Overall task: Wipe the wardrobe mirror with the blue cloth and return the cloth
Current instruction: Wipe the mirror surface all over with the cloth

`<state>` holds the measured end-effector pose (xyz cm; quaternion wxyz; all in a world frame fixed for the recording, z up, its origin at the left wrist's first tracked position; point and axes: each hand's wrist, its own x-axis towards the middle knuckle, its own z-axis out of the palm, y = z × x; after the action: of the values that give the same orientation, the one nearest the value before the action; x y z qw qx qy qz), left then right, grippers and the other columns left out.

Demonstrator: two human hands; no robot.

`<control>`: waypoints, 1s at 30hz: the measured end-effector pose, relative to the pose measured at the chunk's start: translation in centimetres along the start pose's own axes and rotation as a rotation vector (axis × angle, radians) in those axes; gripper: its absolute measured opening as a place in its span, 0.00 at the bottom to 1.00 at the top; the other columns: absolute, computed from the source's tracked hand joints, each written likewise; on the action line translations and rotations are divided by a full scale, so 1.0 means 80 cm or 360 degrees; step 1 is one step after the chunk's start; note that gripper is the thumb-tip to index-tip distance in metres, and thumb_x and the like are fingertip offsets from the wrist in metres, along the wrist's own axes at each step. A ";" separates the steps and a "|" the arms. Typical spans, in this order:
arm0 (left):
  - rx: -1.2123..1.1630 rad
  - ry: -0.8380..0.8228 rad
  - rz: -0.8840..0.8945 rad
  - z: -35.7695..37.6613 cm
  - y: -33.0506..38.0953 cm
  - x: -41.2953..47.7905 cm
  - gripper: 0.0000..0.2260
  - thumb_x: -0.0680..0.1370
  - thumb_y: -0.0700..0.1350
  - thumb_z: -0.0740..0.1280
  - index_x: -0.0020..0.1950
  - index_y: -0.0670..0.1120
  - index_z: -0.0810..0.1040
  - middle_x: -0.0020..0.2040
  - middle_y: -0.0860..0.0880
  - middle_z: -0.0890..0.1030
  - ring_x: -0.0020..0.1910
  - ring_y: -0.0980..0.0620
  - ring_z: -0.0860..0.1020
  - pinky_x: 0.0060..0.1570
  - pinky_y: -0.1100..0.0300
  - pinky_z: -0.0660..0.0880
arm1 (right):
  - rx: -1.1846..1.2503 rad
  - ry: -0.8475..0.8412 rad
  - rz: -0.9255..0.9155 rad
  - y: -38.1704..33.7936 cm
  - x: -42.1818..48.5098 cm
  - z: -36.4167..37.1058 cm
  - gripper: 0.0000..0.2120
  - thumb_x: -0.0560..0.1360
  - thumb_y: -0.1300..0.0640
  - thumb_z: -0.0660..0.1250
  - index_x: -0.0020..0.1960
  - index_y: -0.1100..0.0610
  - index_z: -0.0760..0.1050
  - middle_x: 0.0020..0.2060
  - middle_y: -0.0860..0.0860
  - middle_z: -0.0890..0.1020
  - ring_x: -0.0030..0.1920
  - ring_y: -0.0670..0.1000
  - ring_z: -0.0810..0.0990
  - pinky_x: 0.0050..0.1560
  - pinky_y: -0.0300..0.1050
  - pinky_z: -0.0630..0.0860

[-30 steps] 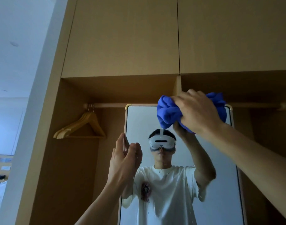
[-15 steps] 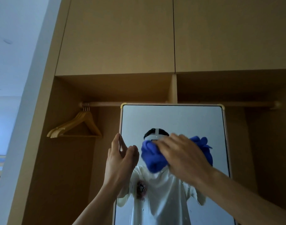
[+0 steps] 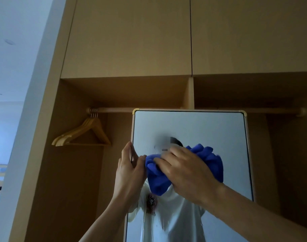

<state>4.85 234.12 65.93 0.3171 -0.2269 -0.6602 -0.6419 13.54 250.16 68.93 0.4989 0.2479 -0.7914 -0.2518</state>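
The wardrobe mirror (image 3: 189, 126) stands upright in a thin pale frame with gold corners, inside an open wooden wardrobe. My right hand (image 3: 186, 172) presses a bunched blue cloth (image 3: 210, 161) flat against the glass at mid-height, near the left side. My left hand (image 3: 130, 170) grips the mirror's left edge, fingers wrapped around the frame. The glass reflects a person in a white T-shirt. Water streaks run down the lower glass.
A wooden rail (image 3: 114, 110) crosses the wardrobe behind the mirror's top, with wooden hangers (image 3: 84, 133) at its left end. Closed cabinet doors (image 3: 131, 37) sit above. A white wall (image 3: 18, 67) lies to the left.
My right hand has swept the cloth down from the mirror's top right corner to mid-height and leftward, close to my left hand. My left hand has stayed on the frame edge.
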 end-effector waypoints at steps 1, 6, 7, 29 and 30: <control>0.0026 0.0000 0.0006 -0.001 0.000 0.000 0.26 0.84 0.51 0.64 0.80 0.62 0.59 0.65 0.54 0.71 0.62 0.51 0.74 0.63 0.48 0.74 | 0.0003 0.0001 -0.0004 0.001 -0.001 0.001 0.15 0.69 0.65 0.68 0.53 0.53 0.78 0.46 0.48 0.82 0.47 0.52 0.77 0.51 0.49 0.76; 0.0101 0.0061 0.0016 -0.001 -0.004 0.000 0.28 0.80 0.53 0.65 0.79 0.63 0.59 0.62 0.57 0.71 0.58 0.55 0.75 0.55 0.54 0.72 | -0.0095 0.0189 0.0265 0.061 0.033 -0.034 0.14 0.69 0.65 0.73 0.52 0.54 0.78 0.45 0.50 0.82 0.47 0.54 0.77 0.50 0.52 0.76; 0.0122 0.0067 0.0024 0.001 -0.006 0.000 0.28 0.81 0.52 0.65 0.79 0.63 0.59 0.63 0.57 0.70 0.57 0.55 0.75 0.54 0.55 0.71 | -0.0147 0.0242 0.0356 0.079 0.042 -0.042 0.13 0.69 0.65 0.72 0.51 0.56 0.77 0.45 0.51 0.81 0.47 0.55 0.77 0.49 0.53 0.75; 0.0046 0.0118 -0.0003 0.002 0.003 -0.003 0.19 0.86 0.53 0.54 0.77 0.64 0.63 0.65 0.52 0.77 0.63 0.51 0.76 0.66 0.44 0.74 | -0.0185 0.0335 0.0409 0.085 0.093 -0.037 0.14 0.68 0.65 0.71 0.52 0.56 0.77 0.43 0.52 0.81 0.47 0.56 0.75 0.48 0.52 0.72; 0.0004 0.0132 -0.0004 0.001 0.003 -0.001 0.17 0.86 0.53 0.53 0.76 0.63 0.65 0.62 0.53 0.78 0.60 0.55 0.77 0.63 0.50 0.77 | -0.0166 0.0315 0.0373 0.074 0.090 -0.031 0.15 0.68 0.64 0.71 0.53 0.55 0.77 0.44 0.52 0.81 0.48 0.55 0.76 0.49 0.51 0.73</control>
<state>5.07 234.19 66.00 0.3437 -0.1987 -0.6476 -0.6504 12.25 249.59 78.43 0.6125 0.1512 -0.7478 -0.2068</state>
